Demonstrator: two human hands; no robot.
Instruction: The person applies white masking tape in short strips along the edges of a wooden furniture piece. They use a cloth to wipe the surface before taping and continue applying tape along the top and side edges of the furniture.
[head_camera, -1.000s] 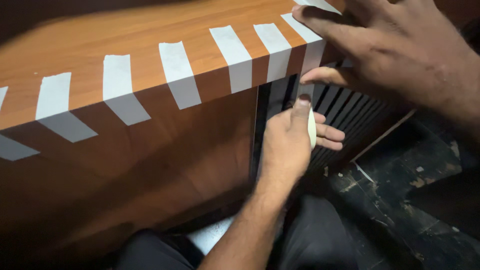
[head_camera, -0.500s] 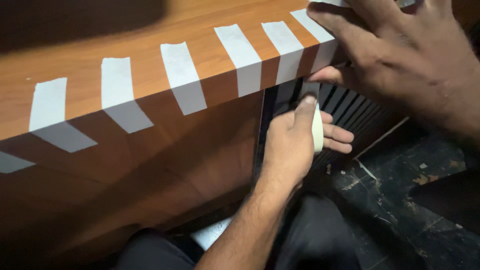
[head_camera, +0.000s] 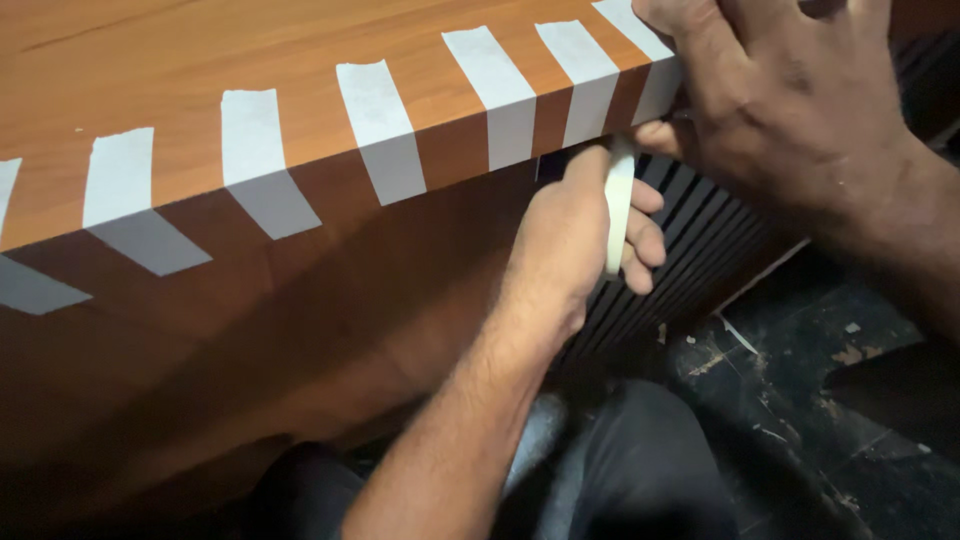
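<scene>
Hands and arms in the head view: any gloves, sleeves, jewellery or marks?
Both hands are bare: no gloves, rings or watch visible. The left hand has a bare, hairy forearm with no sleeve in view. The right hand is also bare to the wrist; no sleeve shows.

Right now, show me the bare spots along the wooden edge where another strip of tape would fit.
Bare wood shows between each pair of white tape strips on the orange-brown wooden panel; the widest gaps lie toward the left. The right corner is crowded: the right hand presses there, and the left hand holds a pale tape roll just below the edge.
</scene>
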